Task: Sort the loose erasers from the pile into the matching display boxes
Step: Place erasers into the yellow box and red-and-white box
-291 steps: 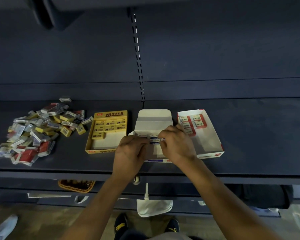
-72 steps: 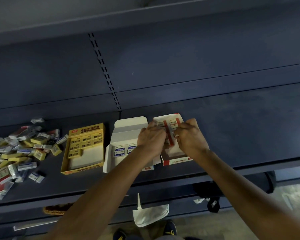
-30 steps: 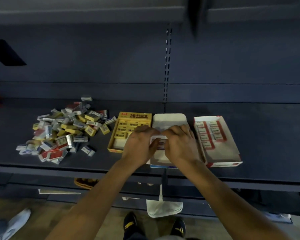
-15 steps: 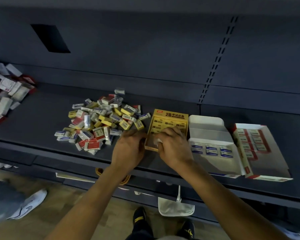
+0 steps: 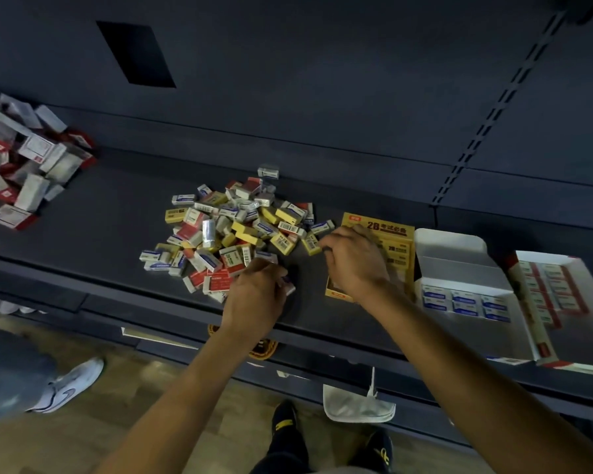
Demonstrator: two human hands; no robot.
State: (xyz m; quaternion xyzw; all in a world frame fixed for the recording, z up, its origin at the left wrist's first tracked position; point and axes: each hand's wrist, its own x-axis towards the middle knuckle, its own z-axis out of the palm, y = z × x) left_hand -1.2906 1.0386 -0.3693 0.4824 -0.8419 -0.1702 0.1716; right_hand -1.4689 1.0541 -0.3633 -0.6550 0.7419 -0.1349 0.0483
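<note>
- Most of the pile (image 5: 233,234) is left unsorted.
- The boxes (image 5: 459,268) right of the pile are only partly filled.
- An eraser (image 5: 288,288) is gripped by the left hand (image 5: 257,295); the right hand (image 5: 353,265) is curled, but its grip cannot be told.

On the shelf (image 5: 110,220), the eraser pile (image 5: 233,230) lies left of three display boxes (image 5: 459,268) (side by side in a row).

The yellow display box (image 5: 394,230) bears "2B" in dark print on its back flap, then four Chinese characters, beside a small red logo (image 5: 355,219). "2B" repeats on a yellow eraser (image 5: 397,248) inside it and on a white-and-green eraser (image 5: 229,258) in the pile (image 5: 233,230). Barcode digits and other print are too small to read.
</note>
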